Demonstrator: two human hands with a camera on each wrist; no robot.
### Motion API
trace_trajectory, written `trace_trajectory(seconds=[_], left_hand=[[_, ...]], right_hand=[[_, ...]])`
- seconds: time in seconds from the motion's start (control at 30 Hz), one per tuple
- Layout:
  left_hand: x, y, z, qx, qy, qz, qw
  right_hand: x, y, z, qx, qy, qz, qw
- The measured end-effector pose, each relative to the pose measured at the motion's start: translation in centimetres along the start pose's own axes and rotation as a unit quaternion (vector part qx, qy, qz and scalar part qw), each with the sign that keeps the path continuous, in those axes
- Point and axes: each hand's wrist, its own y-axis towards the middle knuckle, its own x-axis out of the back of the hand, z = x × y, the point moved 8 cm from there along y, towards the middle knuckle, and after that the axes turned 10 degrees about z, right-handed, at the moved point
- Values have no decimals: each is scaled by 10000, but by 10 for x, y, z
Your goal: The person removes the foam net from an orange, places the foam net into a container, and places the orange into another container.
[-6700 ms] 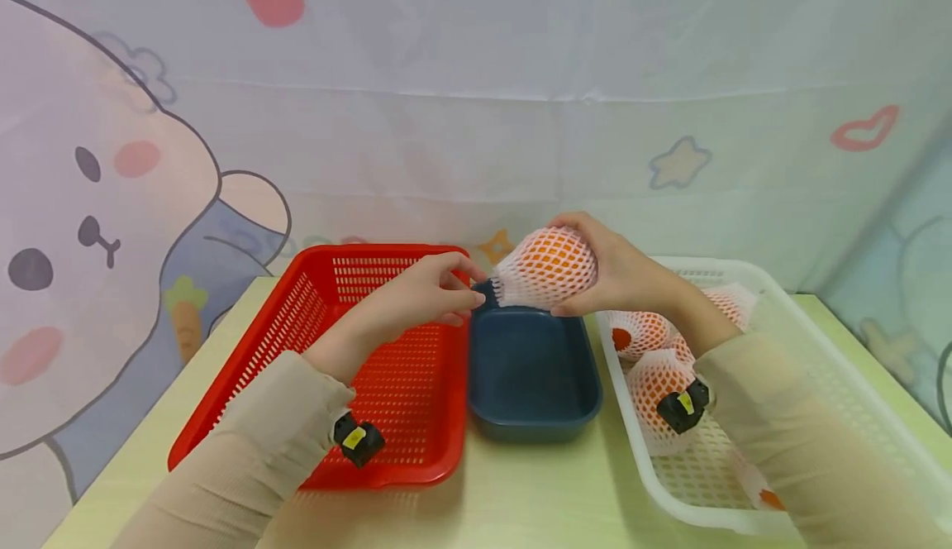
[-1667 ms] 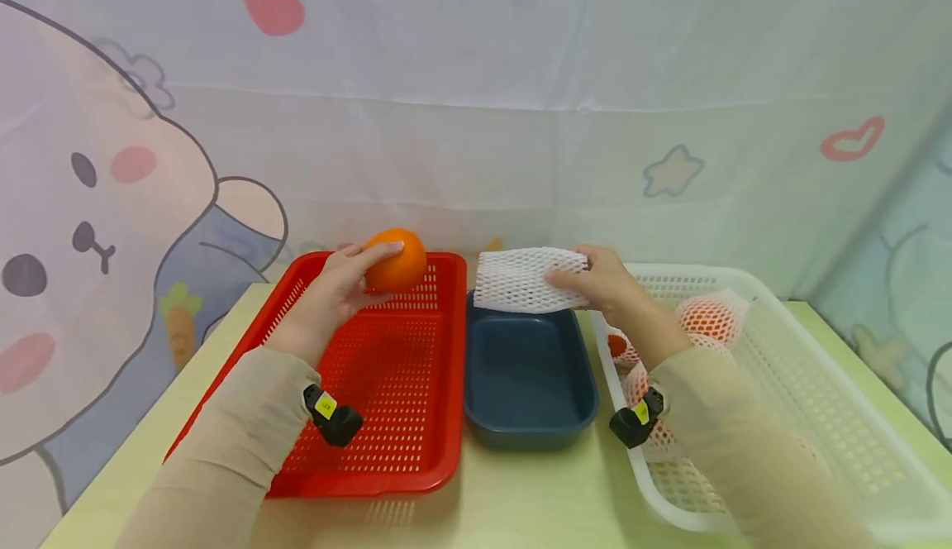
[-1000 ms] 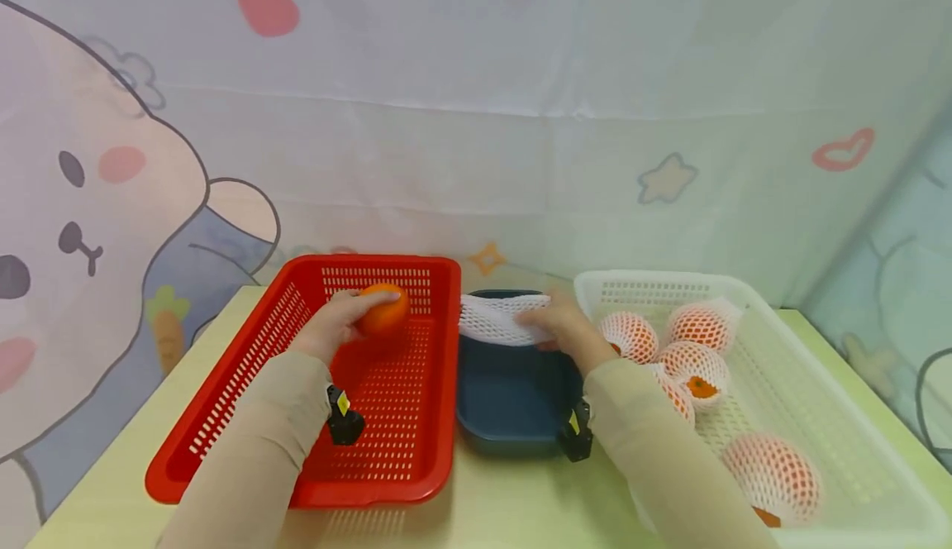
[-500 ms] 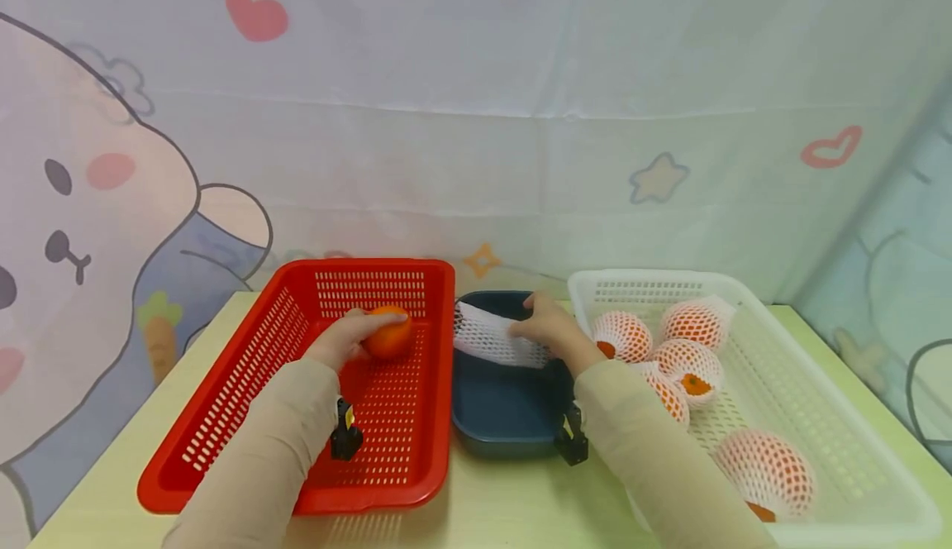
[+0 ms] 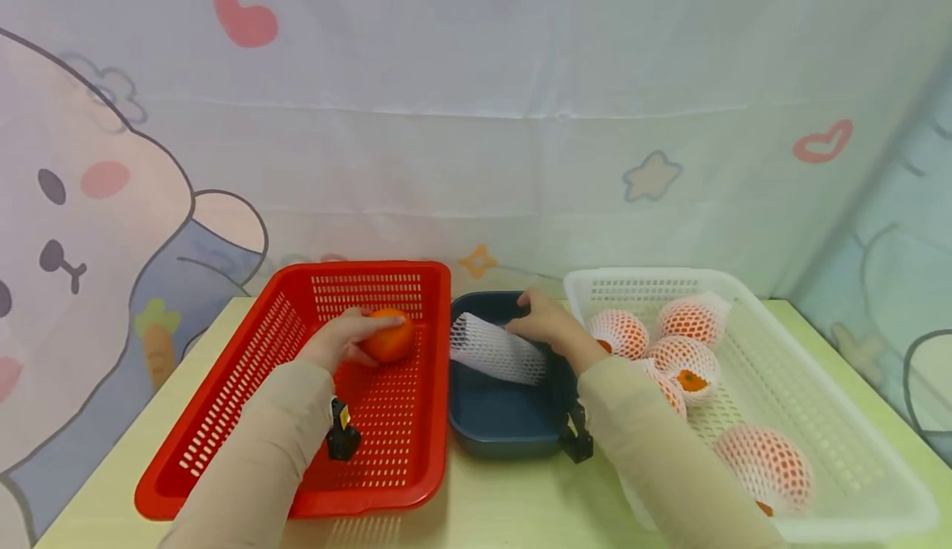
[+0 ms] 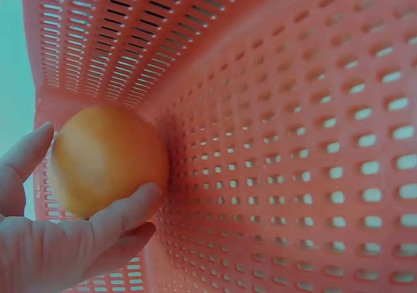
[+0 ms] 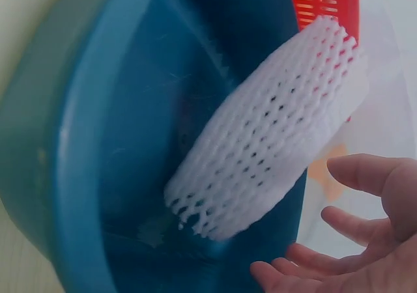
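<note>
An orange (image 5: 392,339) rests low in the back of the red basket (image 5: 439,384). My left hand (image 5: 344,341) holds it, with fingers (image 6: 127,215) around its near side in the left wrist view. A white foam fruit net (image 5: 500,352) lies slanted in the dark blue bin (image 5: 506,429), one end raised against the bin's left wall. My right hand (image 5: 546,326) is over the bin's back right edge. Its spread fingers (image 7: 355,172) stand apart from the foam net (image 7: 260,137) in the right wrist view.
A white basket (image 5: 840,417) on the right holds several fruits in foam nets (image 5: 684,367), one of them near its front (image 5: 766,466). The bin stands between the two baskets on a pale table (image 5: 513,499). A printed curtain (image 5: 446,119) hangs behind.
The orange came out of its net, and my left hand lowered it into the red basket. My right hand lowered the foam net into the blue bin and let it go.
</note>
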Motion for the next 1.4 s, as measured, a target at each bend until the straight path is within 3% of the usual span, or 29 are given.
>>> trace_trajectory(seconds=[0.2,0.43,0.63,0.87,0.97,1.1,1.23,1.4], left_hand=[[4,-1,-6,10,395,25,9992],[6,-7,-17,35,532,32,9986],[15,-22,-35,13,848,109,9963],[42,-48,-57,-212,1257,191,9917],[60,-65,-72,-454,1504,196,9874],[84,-86,-82,-510,2231,41,9734],[101,-100,-75,-344,2827,206,9584],[126,-114,-52,-32,3148,432,9482]], right_hand=[[2,1,6,-55,131,107,9998],[6,-3,12,-66,256,259,9993],[17,-9,17,-132,245,275,9992],[28,-15,24,-81,231,328,9992],[36,-19,26,-34,212,338,9992],[54,-26,26,0,116,290,9995],[71,-35,23,19,23,257,9997],[86,-47,15,61,-76,309,9995]])
